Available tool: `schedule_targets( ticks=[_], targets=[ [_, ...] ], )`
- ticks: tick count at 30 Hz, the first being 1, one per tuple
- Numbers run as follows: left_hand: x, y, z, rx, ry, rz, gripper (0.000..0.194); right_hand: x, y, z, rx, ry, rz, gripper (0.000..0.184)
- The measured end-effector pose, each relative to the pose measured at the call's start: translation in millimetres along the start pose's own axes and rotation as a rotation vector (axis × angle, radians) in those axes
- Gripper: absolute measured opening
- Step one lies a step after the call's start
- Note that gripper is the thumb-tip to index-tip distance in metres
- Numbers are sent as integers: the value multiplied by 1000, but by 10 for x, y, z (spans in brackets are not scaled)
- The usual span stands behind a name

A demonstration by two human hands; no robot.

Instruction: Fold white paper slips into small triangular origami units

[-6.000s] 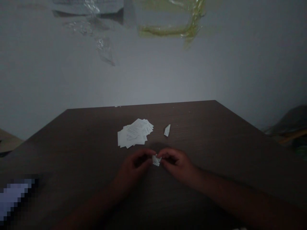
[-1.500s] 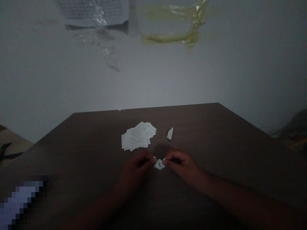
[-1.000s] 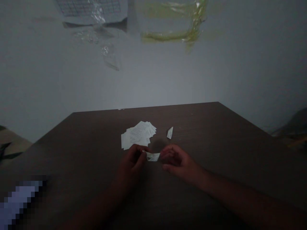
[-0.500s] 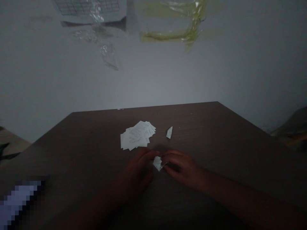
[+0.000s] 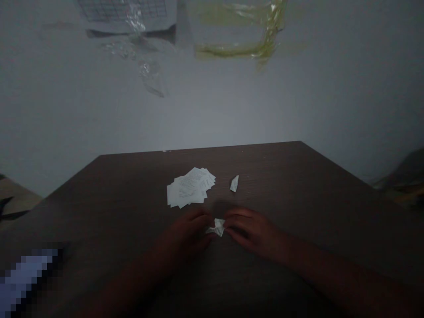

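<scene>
A small folded piece of white paper (image 5: pixel 218 227) is held between my two hands, just above or on the dark table. My left hand (image 5: pixel 192 230) grips its left side, fingers over the edge and thumb below. From the right, my right hand (image 5: pixel 249 228) pinches the other side with bent fingers. The fingertips partly hide the paper's edges. Beyond my left hand lies a spread pile of printed paper slips (image 5: pixel 188 189). Another small folded paper (image 5: pixel 234 183) rests to the right of the pile, apart from it.
The brown table (image 5: pixel 132 176) ends at a grey wall (image 5: pixel 218 101) with a grid sheet (image 5: pixel 124 9) and yellow tape (image 5: pixel 232 51) on it. A pixelated bright object (image 5: pixel 23 278) is at the lower left. Dark items stand beyond the table's right edge.
The folded paper in my hands has been turned and reshaped. A second ago my right fingers were spread loosely beside it; now they close on its right side. Pile and other folded paper stay put.
</scene>
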State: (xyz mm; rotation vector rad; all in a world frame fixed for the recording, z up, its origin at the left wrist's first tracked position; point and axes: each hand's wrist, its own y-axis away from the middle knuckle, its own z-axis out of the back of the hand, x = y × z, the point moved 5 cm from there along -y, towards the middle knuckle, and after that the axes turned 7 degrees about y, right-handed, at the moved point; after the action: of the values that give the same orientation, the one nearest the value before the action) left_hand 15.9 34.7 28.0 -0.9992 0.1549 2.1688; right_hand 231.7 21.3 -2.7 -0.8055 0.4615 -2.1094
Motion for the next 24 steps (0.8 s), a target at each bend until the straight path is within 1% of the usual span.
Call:
schedule_targets(
  ticks=[3, 5, 8, 11, 16, 19, 22, 24],
  targets=[
    [33, -2, -21, 43, -17, 23, 15, -7, 4, -3, 2, -11, 2, 12],
    [51, -1, -21, 50, -11, 49, 14, -11, 3, 7, -16, -35, -6, 12],
    [82, 5, 6, -3, 19, 93, 15, -33, -1, 28, -60, -86, -56, 10],
    [118, 8, 34, -73, 56, 133, 14, -82, -2, 23, -96, -168, -151, 10],
    [135, -9, 22, -125, 99, 155, 17, -176, 22, -69, -99, -353, -350, 13],
    [141, -21, -27, -144, 126, 183, 17, -200, 50, -158, -69, -468, -460, 15],
    [141, -28, -90, -147, 142, 221, 13, -196, 73, -253, -46, -570, -540, 18],
    [128, -31, -125, -123, 148, 239, 12, -188, 78, -309, -38, -629, -579, 22]
  ],
)
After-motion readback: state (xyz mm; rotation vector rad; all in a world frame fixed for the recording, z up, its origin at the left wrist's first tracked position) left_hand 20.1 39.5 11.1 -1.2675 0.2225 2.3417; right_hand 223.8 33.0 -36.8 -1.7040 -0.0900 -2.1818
